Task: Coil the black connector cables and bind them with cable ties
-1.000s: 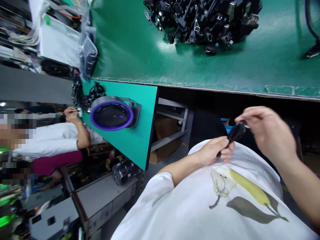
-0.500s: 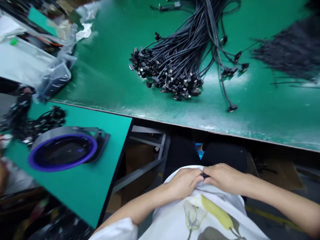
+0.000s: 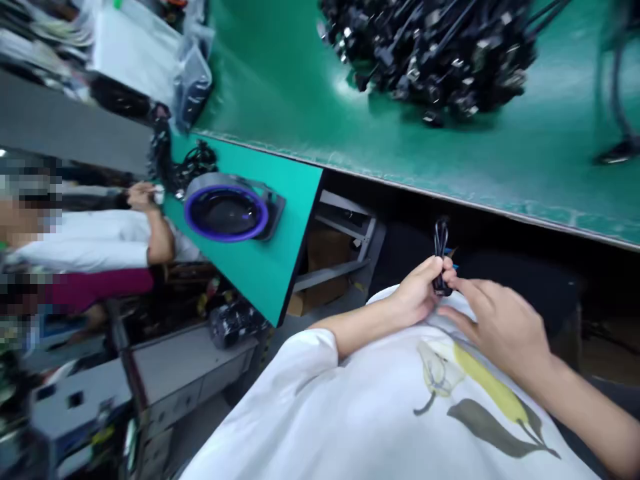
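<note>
A small coiled black cable (image 3: 441,238) stands upright in my left hand (image 3: 420,287), pinched between thumb and fingers close to my body. Its loops stick up above the fingers and its lower end shows below them. My right hand (image 3: 500,320) is just to the right, its fingers stretched out and thumb apart, with the fingertips close to the cable; I cannot tell whether they touch it. Ahead on the green table (image 3: 280,107) lies a large heap of black cables (image 3: 435,60) with shiny metal connectors.
On the lower green side table (image 3: 295,200) stands a grey fan-like device with a purple ring (image 3: 227,213), beside more black cables (image 3: 200,157). A co-worker in a white top (image 3: 110,233) sits at the left. Another cable end (image 3: 617,152) lies near the table's front edge at right.
My hands, earlier together at my waist over something dark, have come apart; the left now holds the cable upright and the right has opened. The view has swung left, bringing the co-worker in.
</note>
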Demonstrator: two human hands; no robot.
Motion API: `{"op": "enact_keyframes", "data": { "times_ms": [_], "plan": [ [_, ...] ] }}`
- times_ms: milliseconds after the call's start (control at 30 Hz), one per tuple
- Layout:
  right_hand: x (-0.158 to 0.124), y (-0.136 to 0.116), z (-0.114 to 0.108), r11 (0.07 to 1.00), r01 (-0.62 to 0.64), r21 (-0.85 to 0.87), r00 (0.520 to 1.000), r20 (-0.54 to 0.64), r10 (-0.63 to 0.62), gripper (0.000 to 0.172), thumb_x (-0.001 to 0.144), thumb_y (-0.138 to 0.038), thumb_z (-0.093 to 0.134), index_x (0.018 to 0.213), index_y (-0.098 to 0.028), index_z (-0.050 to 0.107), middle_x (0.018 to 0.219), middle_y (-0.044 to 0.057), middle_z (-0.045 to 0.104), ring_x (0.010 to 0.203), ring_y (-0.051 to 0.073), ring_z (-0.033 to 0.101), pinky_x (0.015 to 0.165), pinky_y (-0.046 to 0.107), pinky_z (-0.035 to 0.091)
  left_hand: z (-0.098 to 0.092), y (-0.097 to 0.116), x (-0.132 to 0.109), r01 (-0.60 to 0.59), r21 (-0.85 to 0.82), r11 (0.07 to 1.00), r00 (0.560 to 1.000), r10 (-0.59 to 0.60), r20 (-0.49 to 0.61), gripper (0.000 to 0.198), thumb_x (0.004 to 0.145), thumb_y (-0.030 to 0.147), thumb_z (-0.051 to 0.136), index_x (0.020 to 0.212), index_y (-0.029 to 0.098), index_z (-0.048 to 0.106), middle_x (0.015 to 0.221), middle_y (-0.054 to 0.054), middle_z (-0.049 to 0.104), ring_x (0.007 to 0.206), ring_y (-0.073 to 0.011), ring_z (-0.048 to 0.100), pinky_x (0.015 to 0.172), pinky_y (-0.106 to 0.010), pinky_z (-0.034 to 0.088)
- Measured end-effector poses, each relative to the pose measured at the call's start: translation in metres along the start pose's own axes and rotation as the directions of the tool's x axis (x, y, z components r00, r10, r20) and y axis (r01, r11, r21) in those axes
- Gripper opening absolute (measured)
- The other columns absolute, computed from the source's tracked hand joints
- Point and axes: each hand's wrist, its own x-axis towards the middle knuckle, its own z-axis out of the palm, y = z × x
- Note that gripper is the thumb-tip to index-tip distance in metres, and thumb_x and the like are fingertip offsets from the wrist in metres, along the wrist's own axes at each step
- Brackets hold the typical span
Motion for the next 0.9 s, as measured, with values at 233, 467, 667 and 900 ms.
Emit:
{"op": "enact_keyframes", "data": {
  "times_ms": [233,467,667,900],
  "plan": [
    [-0.005,-0.038,0.047,0.864,-0.328,0.382,0.941,0.213,0.263,0.024,0.098,-0.038,0.048,0.109,-0.017,0.053,0.085,0.008,0.067,0.071,0.021,0.063,0.068,0.033,0.046,-0.018,-0.010,-0.008,-0.107,-0.178,0.978,0.994,0.104,-0.024,0.024,0.087,0.039,0.062,0.086,0.017,0.053,0.074,0.003,0.047,0.071,-0.0095,0.052,0.072,-0.023,0.046],
    [-0.008,-0.034,0.021,0.630,-0.538,0.560,0.839,0.430,0.334,0.023,0.100,-0.043,0.044,0.108,-0.024,0.054,0.074,-0.003,0.064,0.055,0.013,0.058,0.057,0.026,0.045,-0.028,-0.013,-0.008,-0.163,-0.165,0.973,0.986,0.167,0.009,0.026,0.087,0.041,0.061,0.086,0.017,0.052,0.070,0.004,0.041,0.067,-0.0087,0.048,0.067,-0.021,0.045],
    [0.004,0.002,-0.005,0.976,-0.083,0.201,0.995,-0.036,0.092,0.040,0.093,-0.040,0.057,0.130,-0.026,0.056,0.127,0.009,0.060,0.113,0.031,0.057,0.097,0.047,0.041,-0.035,-0.007,-0.016,-0.207,0.356,0.911,0.969,0.142,0.200,0.039,0.087,0.057,0.053,0.082,0.018,0.049,0.062,0.006,0.038,0.059,-0.0094,0.042,0.067,-0.027,0.044],
    [0.015,0.012,0.002,0.961,0.262,0.092,0.846,0.458,-0.274,0.036,0.100,-0.044,0.046,0.084,-0.015,0.058,0.074,0.005,0.056,0.068,0.018,0.052,0.063,0.032,0.037,-0.045,0.001,-0.028,-0.215,0.828,0.518,0.944,-0.107,0.311,0.048,0.096,0.056,0.034,0.068,0.018,0.044,0.062,0.004,0.044,0.061,-0.0106,0.040,0.063,-0.025,0.034]
  ]
}}
